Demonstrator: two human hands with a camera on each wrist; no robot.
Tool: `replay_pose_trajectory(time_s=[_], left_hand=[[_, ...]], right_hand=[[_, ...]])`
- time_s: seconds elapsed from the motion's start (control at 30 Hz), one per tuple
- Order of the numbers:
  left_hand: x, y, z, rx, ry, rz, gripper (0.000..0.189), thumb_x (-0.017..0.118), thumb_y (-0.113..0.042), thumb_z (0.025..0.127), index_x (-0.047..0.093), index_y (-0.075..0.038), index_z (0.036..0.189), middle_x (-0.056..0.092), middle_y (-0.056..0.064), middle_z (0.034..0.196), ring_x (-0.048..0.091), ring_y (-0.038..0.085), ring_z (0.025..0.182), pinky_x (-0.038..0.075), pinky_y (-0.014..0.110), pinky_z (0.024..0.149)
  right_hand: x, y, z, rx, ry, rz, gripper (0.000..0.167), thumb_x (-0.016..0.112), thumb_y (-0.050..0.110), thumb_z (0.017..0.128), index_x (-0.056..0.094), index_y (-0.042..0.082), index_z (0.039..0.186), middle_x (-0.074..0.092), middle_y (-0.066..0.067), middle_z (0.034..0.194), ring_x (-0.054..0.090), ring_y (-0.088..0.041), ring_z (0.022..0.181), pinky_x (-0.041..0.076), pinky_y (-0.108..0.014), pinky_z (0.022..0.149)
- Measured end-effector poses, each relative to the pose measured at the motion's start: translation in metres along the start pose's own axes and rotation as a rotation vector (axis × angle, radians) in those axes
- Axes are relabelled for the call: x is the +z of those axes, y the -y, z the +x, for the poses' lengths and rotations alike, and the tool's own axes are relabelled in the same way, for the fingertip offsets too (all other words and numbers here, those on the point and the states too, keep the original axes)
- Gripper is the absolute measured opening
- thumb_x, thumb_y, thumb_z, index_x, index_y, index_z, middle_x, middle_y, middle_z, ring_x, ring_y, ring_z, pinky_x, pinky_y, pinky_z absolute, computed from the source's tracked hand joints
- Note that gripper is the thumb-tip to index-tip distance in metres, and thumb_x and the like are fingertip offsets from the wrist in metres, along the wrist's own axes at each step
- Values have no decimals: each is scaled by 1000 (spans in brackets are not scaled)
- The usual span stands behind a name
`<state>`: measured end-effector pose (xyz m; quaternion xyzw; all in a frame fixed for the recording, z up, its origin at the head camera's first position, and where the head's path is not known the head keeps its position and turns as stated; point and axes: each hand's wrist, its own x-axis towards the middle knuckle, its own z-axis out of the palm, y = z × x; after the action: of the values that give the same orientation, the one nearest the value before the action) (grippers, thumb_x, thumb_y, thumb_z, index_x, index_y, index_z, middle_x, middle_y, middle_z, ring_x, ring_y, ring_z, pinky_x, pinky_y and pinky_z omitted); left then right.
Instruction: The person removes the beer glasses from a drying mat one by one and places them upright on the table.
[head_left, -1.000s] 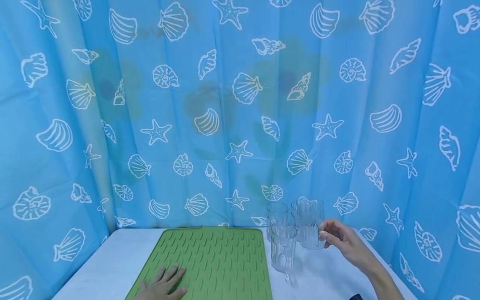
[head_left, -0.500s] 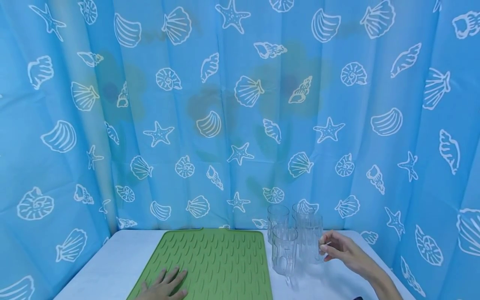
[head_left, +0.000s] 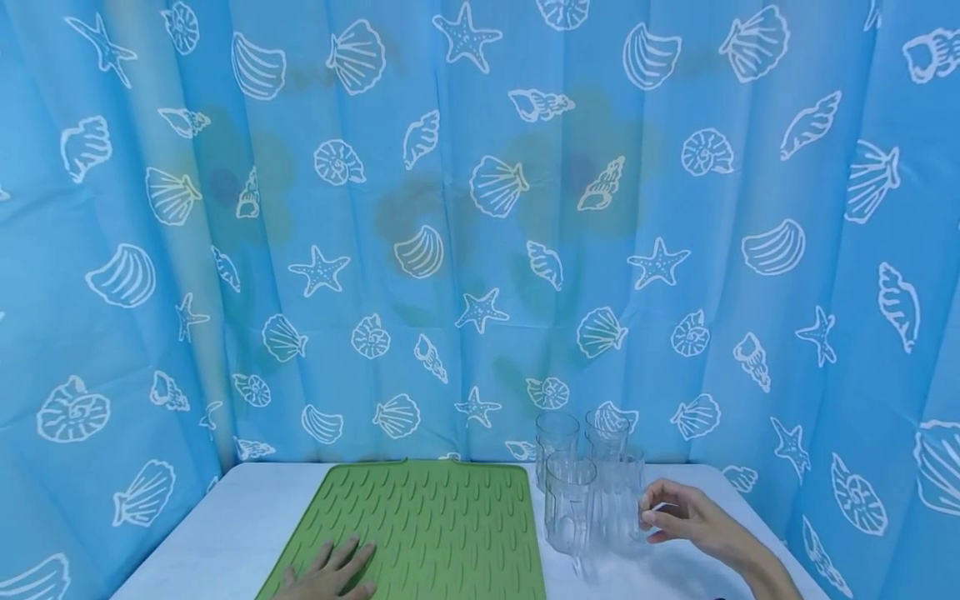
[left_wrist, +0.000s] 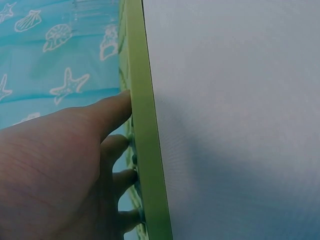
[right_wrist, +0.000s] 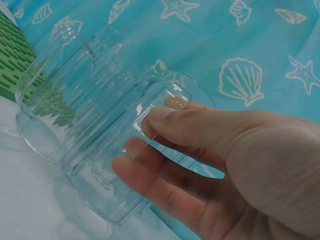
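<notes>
My right hand (head_left: pixel 686 518) pinches the handle of a clear glass mug (head_left: pixel 621 508) at the right of the table. In the right wrist view, the thumb and fingers close round that handle, and the mug (right_wrist: pixel 107 182) stands upright with its base at the white tabletop. Several more clear mugs cluster beside it; the front one (head_left: pixel 570 512) has its handle toward me, and another (head_left: pixel 557 427) stands behind. My left hand (head_left: pixel 326 575) lies with spread fingers on the green ridged mat (head_left: pixel 450 533). In the left wrist view, its fingertips touch the mat's top near the edge.
The white table (head_left: pixel 217 525) carries the mat at centre left, with the mugs close to the mat's right edge. A blue curtain (head_left: pixel 390 208) printed with white shells hangs behind and along both sides. A small dark object peeks in at the bottom edge.
My right hand has lowered the mug and brought it slightly nearer me, down beside the other mugs. The left hand keeps its place on the mat. The head view has tilted slightly up.
</notes>
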<state>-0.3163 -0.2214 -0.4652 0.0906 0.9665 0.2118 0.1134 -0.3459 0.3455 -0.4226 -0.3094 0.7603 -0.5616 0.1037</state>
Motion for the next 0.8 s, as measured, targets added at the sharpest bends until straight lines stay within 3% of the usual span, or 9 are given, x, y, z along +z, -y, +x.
replay_pose_trajectory(time_s=[0.2, 0.57, 0.8], left_hand=[[1, 0, 2, -23, -14, 41, 72, 44, -70, 91, 43, -28, 149, 37, 7, 157, 23, 51, 145, 5, 91, 96], [1, 1, 4, -11, -24, 43, 73, 45, -71, 90, 43, -28, 149, 39, 7, 156, 24, 52, 144, 6, 92, 95], [4, 5, 7, -12, -31, 55, 72, 45, -72, 89, 44, -31, 148, 41, 6, 155, 27, 50, 145, 9, 92, 95]], right_hand=[[-2, -6, -1, 10, 51, 45, 23, 39, 4, 105, 44, -17, 113, 63, -1, 104, 68, -20, 100, 61, -41, 90], [0, -6, -1, 100, 81, 46, 24, 42, 9, 104, 51, -11, 113, 65, -5, 105, 65, -18, 100, 61, -36, 91], [-1, -10, -4, 107, 111, 52, 24, 43, 8, 104, 51, -13, 111, 65, -5, 106, 65, -16, 100, 60, -32, 92]])
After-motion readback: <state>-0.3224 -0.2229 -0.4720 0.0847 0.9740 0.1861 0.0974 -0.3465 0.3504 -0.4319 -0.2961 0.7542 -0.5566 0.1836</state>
